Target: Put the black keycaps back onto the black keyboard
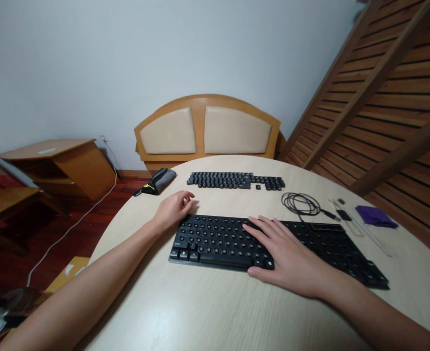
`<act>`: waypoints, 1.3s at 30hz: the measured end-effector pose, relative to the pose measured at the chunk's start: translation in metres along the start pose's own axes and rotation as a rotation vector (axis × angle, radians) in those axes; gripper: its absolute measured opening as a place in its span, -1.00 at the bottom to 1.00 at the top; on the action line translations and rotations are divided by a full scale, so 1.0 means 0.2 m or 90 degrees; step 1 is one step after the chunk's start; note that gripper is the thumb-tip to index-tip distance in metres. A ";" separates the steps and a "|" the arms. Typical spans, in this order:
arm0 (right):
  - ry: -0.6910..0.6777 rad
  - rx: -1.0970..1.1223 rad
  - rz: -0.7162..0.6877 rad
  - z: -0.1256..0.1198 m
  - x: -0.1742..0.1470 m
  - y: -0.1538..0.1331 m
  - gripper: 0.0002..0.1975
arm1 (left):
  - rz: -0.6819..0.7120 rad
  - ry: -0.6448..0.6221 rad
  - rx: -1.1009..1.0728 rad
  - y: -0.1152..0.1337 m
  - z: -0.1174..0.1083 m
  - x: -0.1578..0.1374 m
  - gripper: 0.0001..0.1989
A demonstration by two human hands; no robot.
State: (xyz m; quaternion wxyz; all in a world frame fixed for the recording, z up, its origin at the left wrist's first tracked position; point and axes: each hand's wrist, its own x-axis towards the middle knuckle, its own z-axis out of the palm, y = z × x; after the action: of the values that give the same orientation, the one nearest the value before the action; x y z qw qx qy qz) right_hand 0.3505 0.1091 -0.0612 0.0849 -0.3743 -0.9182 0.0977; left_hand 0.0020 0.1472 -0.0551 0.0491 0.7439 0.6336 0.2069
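Observation:
A black keyboard (215,239) lies on the round table in front of me, most of its key caps off and bare key posts showing. A few caps remain along its bottom row. My right hand (286,251) lies open across the keyboard's middle, fingers stretched and thumb at the front edge, hiding the keys beneath. Beside the keyboard's far left corner rests my left hand (174,209), its fingers loosely curled and slightly apart, with nothing visible in them. Farther back, removed key caps (220,180) are laid out in rows, with one single cap (257,187) apart from the others.
The keyboard's coiled cable (301,204) lies behind it. To the right are a purple cloth (376,216) and a thin white stick (373,236). A grey and black pouch (158,181) sits at the table's (200,307) left edge. A headboard (207,129) stands behind.

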 end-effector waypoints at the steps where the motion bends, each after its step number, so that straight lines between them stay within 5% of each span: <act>1: 0.001 0.001 -0.001 0.00 0.00 0.00 -0.11 | -0.004 -0.007 0.006 -0.01 0.01 0.03 -0.64; 9: -0.014 -0.006 0.007 0.00 0.00 0.00 -0.07 | -0.031 -0.023 0.113 -0.05 0.05 0.26 -0.59; 16: -0.007 -0.007 0.002 0.00 0.01 0.00 -0.08 | -0.050 -0.007 0.180 -0.01 0.12 0.32 -0.58; 35: 0.004 -0.013 -0.001 0.01 0.00 0.01 -0.10 | -0.075 -0.020 0.078 -0.05 -0.02 0.00 -0.73; 39: 0.017 -0.016 -0.005 0.02 0.00 0.01 -0.11 | 0.013 -0.032 -0.040 0.00 -0.11 -0.06 -0.67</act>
State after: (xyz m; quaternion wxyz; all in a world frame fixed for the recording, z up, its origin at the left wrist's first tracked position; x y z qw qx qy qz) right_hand 0.3519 0.1102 -0.0651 0.0926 -0.3732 -0.9196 0.0805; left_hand -0.0070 0.1314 -0.0387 0.0865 0.7534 0.6177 0.2083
